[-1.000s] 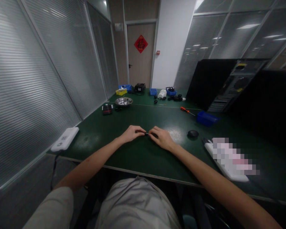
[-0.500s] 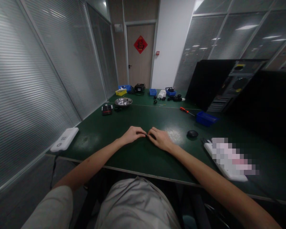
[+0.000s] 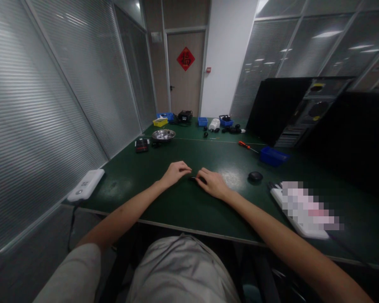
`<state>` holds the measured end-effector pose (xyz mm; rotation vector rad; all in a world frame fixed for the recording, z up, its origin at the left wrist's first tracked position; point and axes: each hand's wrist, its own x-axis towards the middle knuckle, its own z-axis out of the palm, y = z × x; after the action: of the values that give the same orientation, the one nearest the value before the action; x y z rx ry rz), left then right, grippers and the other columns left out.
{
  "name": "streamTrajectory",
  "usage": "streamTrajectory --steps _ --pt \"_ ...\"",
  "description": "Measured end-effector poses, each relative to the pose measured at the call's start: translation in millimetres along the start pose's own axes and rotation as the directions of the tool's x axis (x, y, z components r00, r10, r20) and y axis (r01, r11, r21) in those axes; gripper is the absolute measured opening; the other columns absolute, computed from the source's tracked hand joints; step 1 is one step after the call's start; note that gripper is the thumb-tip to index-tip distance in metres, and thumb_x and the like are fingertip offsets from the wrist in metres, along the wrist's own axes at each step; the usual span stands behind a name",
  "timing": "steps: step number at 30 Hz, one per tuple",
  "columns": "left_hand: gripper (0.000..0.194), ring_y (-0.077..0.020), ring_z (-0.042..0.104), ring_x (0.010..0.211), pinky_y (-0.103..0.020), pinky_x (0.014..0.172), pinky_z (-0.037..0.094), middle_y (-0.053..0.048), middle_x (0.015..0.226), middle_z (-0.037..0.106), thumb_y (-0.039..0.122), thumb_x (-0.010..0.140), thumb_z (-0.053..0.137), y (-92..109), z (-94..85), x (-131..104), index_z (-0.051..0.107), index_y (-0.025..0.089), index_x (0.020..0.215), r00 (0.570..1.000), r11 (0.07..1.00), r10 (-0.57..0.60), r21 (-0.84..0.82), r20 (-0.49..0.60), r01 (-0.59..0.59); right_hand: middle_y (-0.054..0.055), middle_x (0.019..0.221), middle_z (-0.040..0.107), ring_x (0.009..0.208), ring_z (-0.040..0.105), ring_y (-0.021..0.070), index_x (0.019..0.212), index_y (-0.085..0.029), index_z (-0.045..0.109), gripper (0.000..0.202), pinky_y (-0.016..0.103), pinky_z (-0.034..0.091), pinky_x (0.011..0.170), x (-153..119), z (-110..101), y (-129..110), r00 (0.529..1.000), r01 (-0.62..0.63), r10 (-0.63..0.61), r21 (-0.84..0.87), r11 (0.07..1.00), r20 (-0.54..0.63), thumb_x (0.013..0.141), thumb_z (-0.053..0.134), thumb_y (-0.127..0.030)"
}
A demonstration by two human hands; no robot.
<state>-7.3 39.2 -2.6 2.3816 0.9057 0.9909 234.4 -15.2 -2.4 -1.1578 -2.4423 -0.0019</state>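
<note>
My right hand (image 3: 211, 182) is closed in a pinch on a small dark object (image 3: 193, 178), whose tip pokes out left of the fingers. It is too small to name. Just to the left, my left hand (image 3: 176, 172) is closed, thumb and fingertips together, a little above the object and apart from it; whatever it may hold is too small to see. Both hands are over the middle of the green table (image 3: 170, 210).
A black round object (image 3: 255, 176), a blue tray (image 3: 273, 156) and an orange screwdriver (image 3: 244, 145) lie to the right. A white device (image 3: 86, 185) sits at the left edge. Farther back are a metal dish (image 3: 163, 135) and a black box (image 3: 142, 145).
My left hand has come away from the small dark object and risen slightly, up and to the left. My right hand has stayed nearly in place with the object.
</note>
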Motion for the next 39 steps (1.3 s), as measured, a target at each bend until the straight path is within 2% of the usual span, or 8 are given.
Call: streamTrajectory --steps 5,10,15,22,28,31,34,39 --pt "0.022 -0.0184 0.066 0.093 -0.031 0.086 0.051 -0.007 0.103 0.069 0.03 0.098 0.06 -6 -1.9 1 0.08 0.022 0.103 0.994 0.994 0.032 0.098 0.104 -0.042 0.003 0.103 0.062 0.081 0.058 0.0145 0.106 -0.024 0.062 0.014 0.025 0.035 0.065 -1 -1 0 1.0 -0.008 0.008 0.017 1.0 -0.002 0.104 0.052 -0.034" --pt "0.028 -0.0189 0.064 0.102 -0.033 0.093 0.05 -0.008 0.114 0.067 0.027 0.102 0.052 7 -7.2 -11 0.074 0.022 0.118 0.996 0.992 0.043 0.115 0.083 -0.053 0.002 0.103 0.062 0.08 0.058 0.0144 0.106 -0.024 0.062 0.013 0.026 0.036 0.066 -1 -2 0 0.999 -0.026 0.027 0.035 0.999 -0.021 0.103 0.053 -0.033" --pt "0.025 -0.022 0.06 0.111 -0.037 0.099 0.047 -0.007 0.116 0.067 0.035 0.094 0.066 15 -4.4 -12 0.073 0.024 0.116 0.981 0.992 0.089 0.071 0.171 -0.103 0.002 0.103 0.062 0.082 0.06 0.0151 0.105 -0.024 0.062 0.012 0.026 0.037 0.067 -1 -3 0 0.998 -0.043 0.045 0.045 0.998 -0.04 0.103 0.054 -0.033" --pt "0.022 -0.0227 0.062 0.105 -0.037 0.094 0.049 -0.006 0.111 0.07 0.036 0.094 0.065 5 -6.5 -7 0.071 0.022 0.11 0.989 0.994 -0.054 0.106 0.136 0.04 0.003 0.103 0.062 0.081 0.06 0.0151 0.104 -0.024 0.062 0.014 0.027 0.037 0.067 -1 -5 -1 0.998 -0.057 0.059 0.044 0.997 -0.03 0.103 0.053 -0.034" --pt "0.026 -0.0214 0.062 0.109 -0.037 0.097 0.048 -0.007 0.117 0.069 0.03 0.098 0.057 -7 -7.4 -2 0.067 0.021 0.12 0.985 0.983 0.022 0.175 0.173 -0.053 0.002 0.103 0.062 0.081 0.059 0.0148 0.105 -0.024 0.062 0.014 0.026 0.036 0.066 -2 -5 1 0.998 -0.058 0.059 0.039 0.998 -0.032 0.103 0.053 -0.034" --pt "0.031 -0.0218 0.06 0.116 -0.038 0.103 0.045 -0.009 0.125 0.066 0.028 0.099 0.054 -34 -33.9 -9 0.064 0.021 0.128 0.991 0.957 -0.028 0.291 0.13 -0.011 0.002 0.102 0.062 0.077 0.058 0.014 0.104 -0.023 0.062 0.015 0.026 0.034 0.064 -2 -7 1 0.998 -0.063 0.064 0.041 0.997 -0.025 0.103 0.053 -0.035" --pt "0.034 -0.0237 0.059 0.118 -0.038 0.106 0.044 -0.011 0.126 0.066 0.027 0.1 0.048 -76 -85.3 -32 0.065 0.019 0.128 0.974 0.853 -0.228 0.482 -0.005 0.202 0.002 0.102 0.062 0.076 0.058 0.0135 0.104 -0.023 0.063 0.015 0.026 0.034 0.064 -2 -9 1 0.998 -0.056 0.057 0.05 0.997 -0.018 0.103 0.052 -0.034" --pt "0.037 -0.0287 0.06 0.118 -0.039 0.106 0.043 -0.016 0.125 0.067 0.024 0.096 0.049 -141 -168.1 -82 0.068 0.013 0.126 0.803 0.519 -0.479 0.623 -0.356 0.585 0.003 0.103 0.063 0.078 0.058 0.014 0.104 -0.023 0.063 0.016 0.026 0.035 0.064 -2 -9 1 0.998 -0.054 0.054 0.045 0.998 -0.018 0.104 0.052 -0.035"
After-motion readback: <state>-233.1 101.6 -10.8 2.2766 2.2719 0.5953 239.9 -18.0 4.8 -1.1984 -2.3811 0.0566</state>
